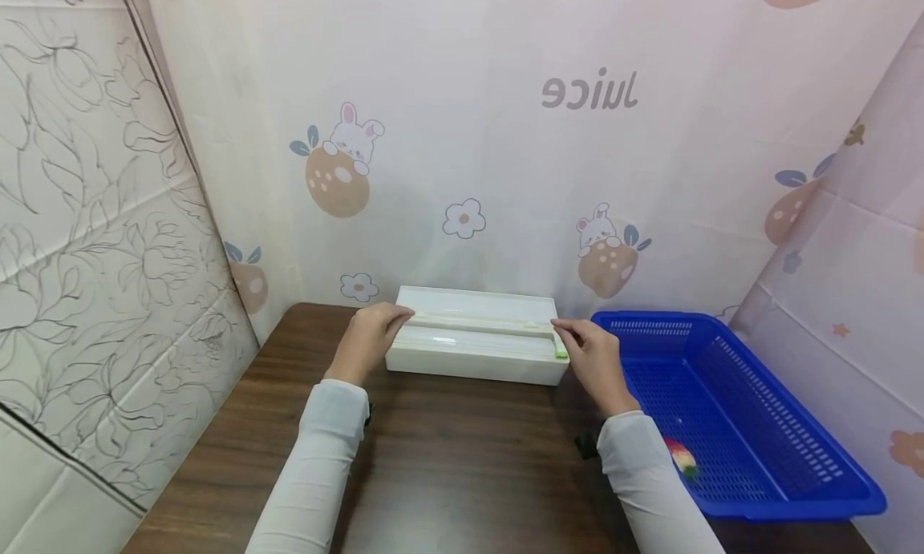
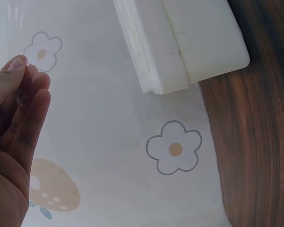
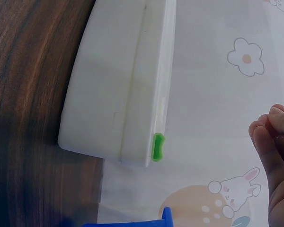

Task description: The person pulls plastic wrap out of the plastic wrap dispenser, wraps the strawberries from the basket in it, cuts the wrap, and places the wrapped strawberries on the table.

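A white cling film dispenser (image 1: 476,365) lies lengthwise at the back of the table, with a green slide cutter (image 1: 561,350) at its right end. My left hand (image 1: 366,341) is at the dispenser's left end, thumb and fingertips pinching clear cling film (image 2: 20,98), which shows as a crumpled bit below the fingertips in the left wrist view. At the other end, my right hand (image 1: 595,357) has thumb and fingers pressed together in a pinch, level with the left. The film between the two hands is transparent and hardly shows. In the right wrist view the green cutter sits on the dispenser's edge.
A blue plastic basket (image 1: 765,402) stands on the right of the brown wooden table (image 1: 462,466). Inside it lies a small red, yellow and green object (image 1: 680,458), partly behind the right sleeve. A printed curtain (image 1: 462,137) hangs right behind the dispenser.
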`<state>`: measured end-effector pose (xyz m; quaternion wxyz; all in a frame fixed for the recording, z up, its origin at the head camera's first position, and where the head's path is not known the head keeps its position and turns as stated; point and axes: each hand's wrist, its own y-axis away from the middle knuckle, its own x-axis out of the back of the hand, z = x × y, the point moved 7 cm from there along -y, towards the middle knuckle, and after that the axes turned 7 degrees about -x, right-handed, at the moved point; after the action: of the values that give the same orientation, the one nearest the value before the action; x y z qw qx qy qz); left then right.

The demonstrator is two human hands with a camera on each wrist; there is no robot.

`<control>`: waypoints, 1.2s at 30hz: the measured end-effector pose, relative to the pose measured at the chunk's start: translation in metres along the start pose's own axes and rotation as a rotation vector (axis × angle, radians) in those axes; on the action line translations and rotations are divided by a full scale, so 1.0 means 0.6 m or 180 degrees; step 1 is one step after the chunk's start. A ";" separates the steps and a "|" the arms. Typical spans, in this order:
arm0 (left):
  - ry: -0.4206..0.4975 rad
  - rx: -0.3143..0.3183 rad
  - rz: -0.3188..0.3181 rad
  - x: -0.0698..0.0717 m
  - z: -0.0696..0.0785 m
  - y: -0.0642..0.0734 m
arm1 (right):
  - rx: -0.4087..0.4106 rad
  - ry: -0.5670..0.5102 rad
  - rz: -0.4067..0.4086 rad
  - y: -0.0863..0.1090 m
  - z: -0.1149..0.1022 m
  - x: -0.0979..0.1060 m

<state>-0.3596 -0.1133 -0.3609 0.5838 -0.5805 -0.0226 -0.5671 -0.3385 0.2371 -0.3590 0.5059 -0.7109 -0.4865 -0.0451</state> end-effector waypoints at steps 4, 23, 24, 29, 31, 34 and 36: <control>-0.0009 -0.0081 0.0048 0.004 0.003 -0.003 | 0.0048 0.0008 0.0018 -0.001 -0.003 0.003; -0.0029 -0.0373 0.0286 0.039 0.032 -0.006 | 0.0140 0.0078 0.0110 -0.002 -0.029 0.032; -0.0021 -0.0381 0.0296 0.041 0.034 -0.007 | 0.0137 0.0087 0.0119 -0.002 -0.030 0.033; 0.0025 -0.0378 0.0322 0.048 0.035 -0.009 | 0.0133 0.0097 0.0144 -0.004 -0.036 0.040; 0.0025 -0.0380 0.0332 0.050 0.036 -0.010 | 0.0133 0.0084 0.0160 -0.005 -0.039 0.043; 0.0001 -0.0357 0.0331 0.053 0.037 -0.011 | 0.0134 0.0079 0.0186 -0.008 -0.043 0.047; -0.0008 -0.0329 0.0321 0.055 0.038 -0.013 | 0.0124 0.0091 0.0191 -0.010 -0.043 0.049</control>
<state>-0.3390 -0.1158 -0.3256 0.5808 -0.6111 0.0352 -0.5367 -0.3164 0.2363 -0.3260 0.5276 -0.7145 -0.4584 -0.0306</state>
